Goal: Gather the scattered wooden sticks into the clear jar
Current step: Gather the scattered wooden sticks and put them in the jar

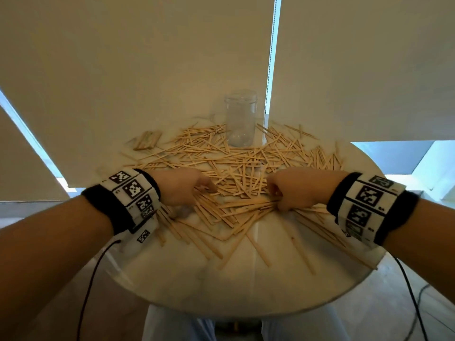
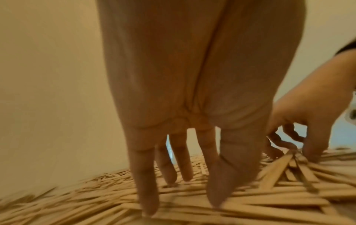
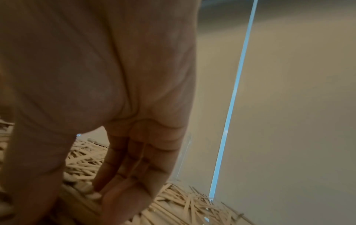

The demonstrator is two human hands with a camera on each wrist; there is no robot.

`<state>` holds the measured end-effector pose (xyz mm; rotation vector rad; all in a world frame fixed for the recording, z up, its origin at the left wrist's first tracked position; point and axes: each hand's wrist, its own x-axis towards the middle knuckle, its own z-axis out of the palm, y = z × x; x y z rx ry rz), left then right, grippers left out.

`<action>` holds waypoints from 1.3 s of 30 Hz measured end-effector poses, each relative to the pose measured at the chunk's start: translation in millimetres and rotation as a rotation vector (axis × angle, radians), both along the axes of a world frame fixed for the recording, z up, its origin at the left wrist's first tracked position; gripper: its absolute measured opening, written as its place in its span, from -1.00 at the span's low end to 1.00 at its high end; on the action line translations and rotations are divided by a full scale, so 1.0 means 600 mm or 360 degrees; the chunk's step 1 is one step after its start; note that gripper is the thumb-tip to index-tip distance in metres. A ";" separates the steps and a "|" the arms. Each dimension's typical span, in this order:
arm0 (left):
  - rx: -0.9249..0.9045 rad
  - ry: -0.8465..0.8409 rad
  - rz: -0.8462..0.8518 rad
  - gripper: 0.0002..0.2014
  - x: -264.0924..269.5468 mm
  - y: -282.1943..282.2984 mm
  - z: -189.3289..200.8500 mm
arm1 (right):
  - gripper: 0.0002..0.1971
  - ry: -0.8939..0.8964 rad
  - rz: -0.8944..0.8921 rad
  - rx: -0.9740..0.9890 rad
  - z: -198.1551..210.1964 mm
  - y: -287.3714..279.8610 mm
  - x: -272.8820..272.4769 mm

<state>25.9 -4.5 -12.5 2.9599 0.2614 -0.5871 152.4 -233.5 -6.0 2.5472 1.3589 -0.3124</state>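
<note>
Thin wooden sticks (image 1: 234, 163) lie scattered in a wide heap over the round white table (image 1: 246, 286). The clear jar (image 1: 240, 119) stands upright at the back centre, with nothing in it that I can see. My left hand (image 1: 209, 189) is at the near left of the heap. Its straight fingers (image 2: 146, 190) point down and touch the sticks (image 2: 250, 196). My right hand (image 1: 280, 200) is at the near right, with fingers and thumb curled round a fan of sticks (image 1: 246, 205). In the right wrist view the thumb and fingers (image 3: 134, 182) close over sticks on the table.
A small tidy bundle of sticks (image 1: 147, 140) lies at the back left of the table. Roller blinds hang close behind the table, with a bead chain (image 1: 269, 57) right of the jar. Some sticks reach the table's right edge. Cables hang from both wristbands.
</note>
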 end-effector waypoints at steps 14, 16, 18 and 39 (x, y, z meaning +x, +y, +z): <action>0.0090 -0.0477 -0.0075 -0.81 0.039 0.012 -0.021 | -0.88 -0.0044 0.0119 0.0202 -0.006 -0.004 0.046; 0.0124 -0.0570 -0.0048 -0.86 0.048 0.026 -0.019 | -0.87 -0.0006 0.0077 0.0251 -0.001 0.000 0.059; 0.0024 -0.0722 -0.0041 -0.93 0.057 0.038 -0.013 | -0.84 0.0039 0.0004 0.0350 0.010 0.004 0.072; -0.1747 -0.1281 0.0597 -0.51 0.190 -0.058 0.056 | -0.82 0.0463 -0.0165 0.1457 0.074 0.124 0.063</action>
